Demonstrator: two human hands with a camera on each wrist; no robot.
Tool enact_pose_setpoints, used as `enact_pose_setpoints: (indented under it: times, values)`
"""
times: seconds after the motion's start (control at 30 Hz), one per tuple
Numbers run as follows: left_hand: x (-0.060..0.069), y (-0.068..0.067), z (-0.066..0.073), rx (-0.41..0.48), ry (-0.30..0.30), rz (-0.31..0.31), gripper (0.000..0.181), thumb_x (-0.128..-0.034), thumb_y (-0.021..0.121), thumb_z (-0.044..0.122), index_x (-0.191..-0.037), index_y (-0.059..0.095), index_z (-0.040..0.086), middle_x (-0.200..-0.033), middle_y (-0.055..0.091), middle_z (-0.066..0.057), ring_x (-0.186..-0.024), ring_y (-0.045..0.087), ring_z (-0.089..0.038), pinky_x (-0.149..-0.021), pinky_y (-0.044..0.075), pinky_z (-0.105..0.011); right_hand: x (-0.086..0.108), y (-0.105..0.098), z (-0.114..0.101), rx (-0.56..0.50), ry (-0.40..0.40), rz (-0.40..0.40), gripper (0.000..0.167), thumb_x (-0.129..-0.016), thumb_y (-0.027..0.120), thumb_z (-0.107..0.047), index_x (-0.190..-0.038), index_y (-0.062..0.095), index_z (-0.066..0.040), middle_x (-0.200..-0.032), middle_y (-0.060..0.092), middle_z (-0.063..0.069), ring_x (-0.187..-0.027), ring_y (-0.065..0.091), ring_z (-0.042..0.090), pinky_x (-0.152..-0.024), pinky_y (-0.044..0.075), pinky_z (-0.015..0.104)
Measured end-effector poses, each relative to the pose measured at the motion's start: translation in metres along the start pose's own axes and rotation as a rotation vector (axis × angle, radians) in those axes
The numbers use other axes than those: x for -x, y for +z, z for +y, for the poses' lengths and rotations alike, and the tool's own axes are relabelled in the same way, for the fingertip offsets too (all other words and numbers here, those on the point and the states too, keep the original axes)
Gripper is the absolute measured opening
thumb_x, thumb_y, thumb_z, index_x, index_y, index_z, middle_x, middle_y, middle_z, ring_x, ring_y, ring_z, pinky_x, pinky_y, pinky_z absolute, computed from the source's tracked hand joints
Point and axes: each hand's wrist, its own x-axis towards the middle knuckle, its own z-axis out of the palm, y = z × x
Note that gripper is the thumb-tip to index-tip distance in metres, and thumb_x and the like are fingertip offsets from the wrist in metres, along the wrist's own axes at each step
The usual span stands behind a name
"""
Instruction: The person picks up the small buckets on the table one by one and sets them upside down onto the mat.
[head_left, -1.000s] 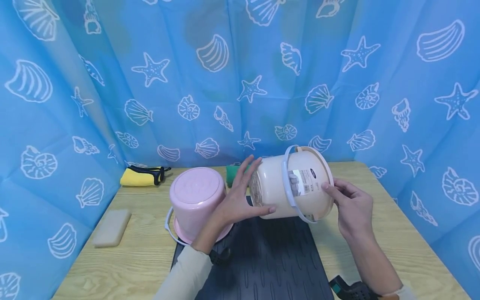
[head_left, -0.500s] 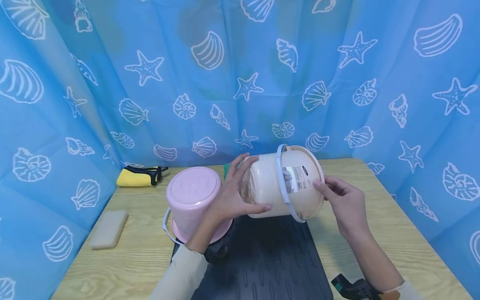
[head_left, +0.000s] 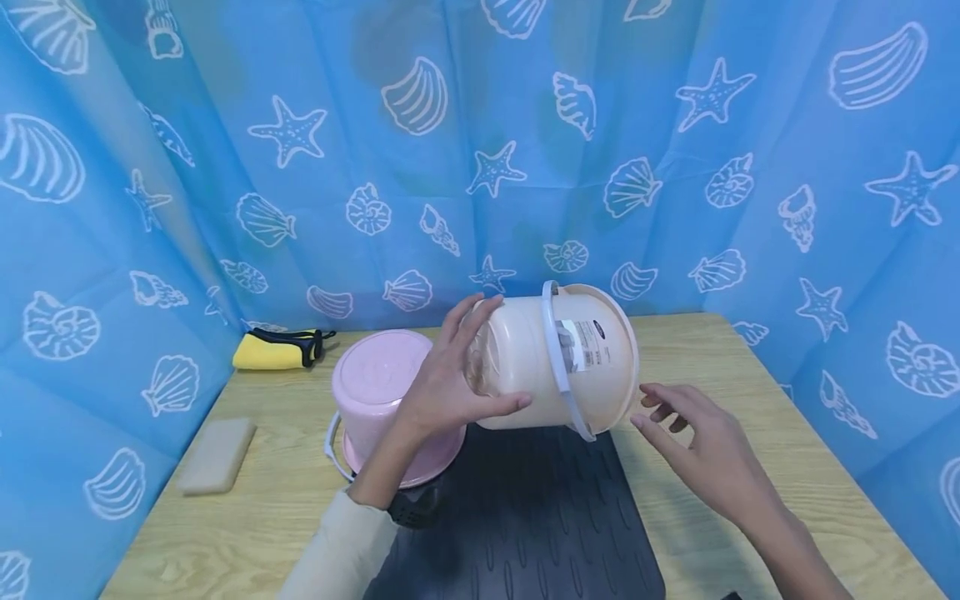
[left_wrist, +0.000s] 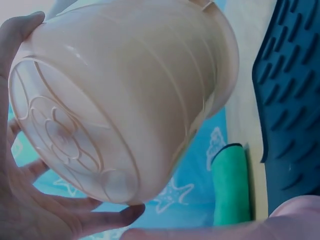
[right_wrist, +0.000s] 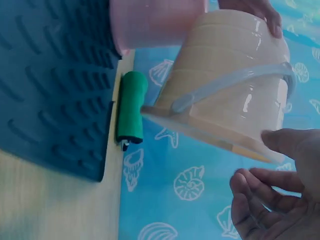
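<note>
A cream bucket (head_left: pixel 525 358) is held on its side above the black ribbed mat (head_left: pixel 540 517), its rim towards the right. My left hand (head_left: pixel 450 379) grips it round the base, thumb in front and fingers behind; the moulded bottom (left_wrist: pixel 60 130) shows in the left wrist view. A pale handle (head_left: pixel 557 342) hangs round the bucket near a printed label (head_left: pixel 581 344). Just right of the rim, my right hand (head_left: pixel 708 450) is apart from the bucket in the head view, fingers loosely bent around nothing. Behind my left forearm, a pink bucket (head_left: pixel 382 367) stands upside down.
On the left of the wooden table (head_left: pixel 277 533) lie a yellow cloth item (head_left: pixel 273 352) with black trim and a beige sponge-like block (head_left: pixel 217 456). A green roll (left_wrist: pixel 231 185) lies beyond the mat. A blue shell-patterned curtain (head_left: pixel 480 100) encloses the back and sides.
My right hand has let go of the cream bucket's rim and drawn back to the right. The bucket, in my left hand, has shifted slightly left.
</note>
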Motion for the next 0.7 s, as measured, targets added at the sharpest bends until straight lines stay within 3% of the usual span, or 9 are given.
enact_pose_setpoints:
  times: [0.1,0.2,0.47,0.7]
  values:
    - [0.000,-0.004,0.002,-0.022,-0.010,0.003,0.108,-0.0649,0.088,0.053,-0.154,0.027,0.048,-0.162,0.020,0.004,-0.143,0.032,-0.026,-0.104,0.039,-0.060,0.013,-0.002,0.000,0.077,-0.086,-0.004,0.036,-0.088,0.078,-0.019,-0.122,0.069,-0.010,-0.105,0.067,-0.004,-0.088,0.064,0.013,-0.069,0.056,0.033]
    - [0.001,-0.006,0.004,-0.041,-0.021,0.003,0.108,-0.0647,0.087,0.056,-0.155,0.027,0.047,-0.162,0.020,0.006,-0.143,0.031,-0.027,-0.104,0.039,-0.062,0.026,0.000,0.000,0.105,-0.115,-0.036,0.035,-0.084,0.081,-0.018,-0.118,0.071,-0.014,-0.104,0.066,-0.007,-0.086,0.064,0.011,-0.067,0.056,0.032]
    - [0.000,-0.010,0.012,-0.149,-0.035,-0.018,0.106,-0.0662,0.079,0.067,-0.153,0.020,0.055,-0.163,0.020,0.004,-0.143,0.033,-0.028,-0.101,0.042,-0.060,0.056,0.017,-0.002,0.093,-0.038,-0.201,0.030,-0.085,0.081,-0.025,-0.113,0.072,-0.022,-0.104,0.064,-0.014,-0.089,0.063,0.008,-0.069,0.056,0.027]
    - [-0.003,-0.016,0.020,-0.237,-0.024,-0.058,0.105,-0.0665,0.074,0.074,-0.155,0.022,0.051,-0.162,0.021,0.007,-0.138,0.039,-0.027,-0.092,0.050,-0.055,0.076,0.032,0.002,0.124,-0.060,-0.366,0.030,-0.085,0.080,-0.029,-0.112,0.073,-0.016,-0.104,0.063,-0.010,-0.092,0.064,0.012,-0.075,0.057,0.029]
